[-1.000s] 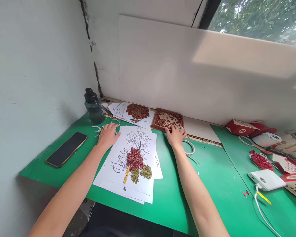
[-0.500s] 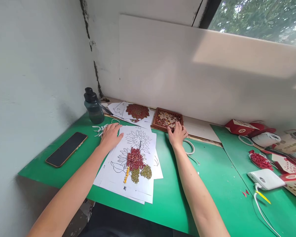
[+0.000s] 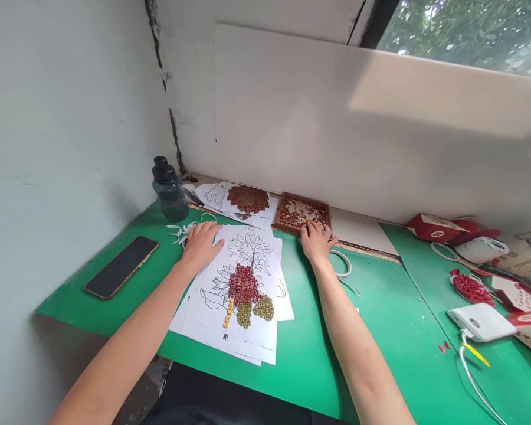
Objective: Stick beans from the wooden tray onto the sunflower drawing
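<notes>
My left hand [image 3: 201, 243] lies flat with fingers spread on the upper left edge of a paper sheet [image 3: 194, 319] printed with outlined flowers. Red beans [image 3: 244, 286] cover one flower on it. Green beans [image 3: 264, 308] fill two leaf shapes, and a row of yellow kernels [image 3: 228, 314] runs down the stem. My right hand [image 3: 317, 242] reaches over the near rim of a brown wooden tray [image 3: 284, 226], fingers apart and bent down among mixed loose beans [image 3: 294, 213]. Its fingertips are partly hidden; no bean shows in its grasp.
A phone [image 3: 121, 267] and a dark water bottle [image 3: 171, 192] are at the left. Behind the sheet lie papers with a bean-covered round design [image 3: 248, 199]. A cable [image 3: 343, 264] curls beside my right wrist. Rightward sit a white power bank [image 3: 480, 321] and red boxes [image 3: 433, 227].
My right hand's fingers have shifted slightly and bent lower into the tray. My left hand stays at the sheet's edge. The whole view has moved very slightly.
</notes>
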A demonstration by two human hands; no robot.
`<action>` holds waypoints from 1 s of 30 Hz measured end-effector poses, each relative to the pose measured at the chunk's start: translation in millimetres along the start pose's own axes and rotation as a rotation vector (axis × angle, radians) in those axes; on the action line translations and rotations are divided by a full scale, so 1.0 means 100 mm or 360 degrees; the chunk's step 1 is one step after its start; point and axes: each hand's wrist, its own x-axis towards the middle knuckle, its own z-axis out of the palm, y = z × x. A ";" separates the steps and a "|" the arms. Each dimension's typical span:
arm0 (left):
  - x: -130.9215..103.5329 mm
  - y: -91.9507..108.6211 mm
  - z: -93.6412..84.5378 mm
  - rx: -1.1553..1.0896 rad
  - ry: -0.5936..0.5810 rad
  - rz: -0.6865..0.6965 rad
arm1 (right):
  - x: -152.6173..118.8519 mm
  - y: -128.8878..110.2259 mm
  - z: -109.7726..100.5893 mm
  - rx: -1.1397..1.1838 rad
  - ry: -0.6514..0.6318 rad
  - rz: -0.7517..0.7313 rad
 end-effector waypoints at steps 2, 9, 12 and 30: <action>0.00 0.01 0.00 -0.0005 -0.0009 -0.0003 | -0.01 0.00 0.00 0.0007 0.0043 -0.0008; -0.02 0.04 0.01 -0.0026 0.0012 0.0009 | -0.08 -0.09 -0.11 0.0058 0.0357 -0.0146; -0.03 0.05 0.02 -0.0040 0.0022 0.0027 | -0.13 -0.21 -0.30 0.0023 0.0432 -0.0258; -0.16 0.37 0.13 -0.0231 0.0046 0.0464 | -1.74 -0.32 -0.49 0.0570 -0.0283 -0.1336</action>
